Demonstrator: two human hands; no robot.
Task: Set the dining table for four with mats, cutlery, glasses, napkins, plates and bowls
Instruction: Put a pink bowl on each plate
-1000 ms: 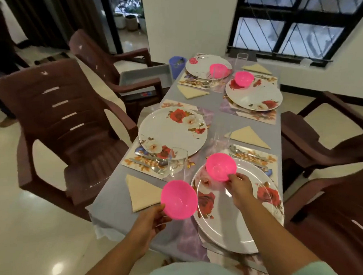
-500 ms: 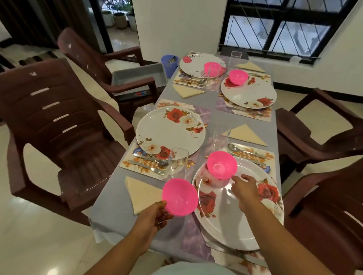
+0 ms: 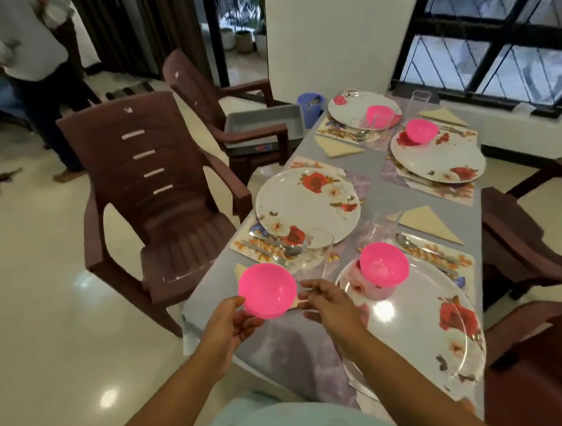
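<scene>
The pink bowl (image 3: 267,290) was in the air over the near left corner of the table (image 3: 419,193), held by the left hand (image 3: 228,331), whose thumb and fingertips pinched its rim and lower wall on the side toward the person. It looked like thin moulded plastic: light, stiff enough to keep its shape, smooth and a little slippery, and unlikely to break if it dropped. A rim pinch seemed enough for so small a load, though a hold with the fingers under the base would likely be steadier for setting it down flat. The right hand (image 3: 328,306) hovered just beside the bowl with its fingers spread and loose, holding nothing; whether a fingertip touched the bowl could not be told. A second pink bowl (image 3: 383,269) sat on the far part of the near right plate (image 3: 429,335). The near left plate (image 3: 307,206) had no bowl, so it was probably where the held one belonged. A glass (image 3: 316,251) stood between the held bowl and that plate, and it looked far more fragile and easy to tip, so the bowl would likely need to be carried over or round it. Both far plates carried pink bowls. Mats, folded napkins and cutlery lay at the settings, and brown chairs stood along both sides.
</scene>
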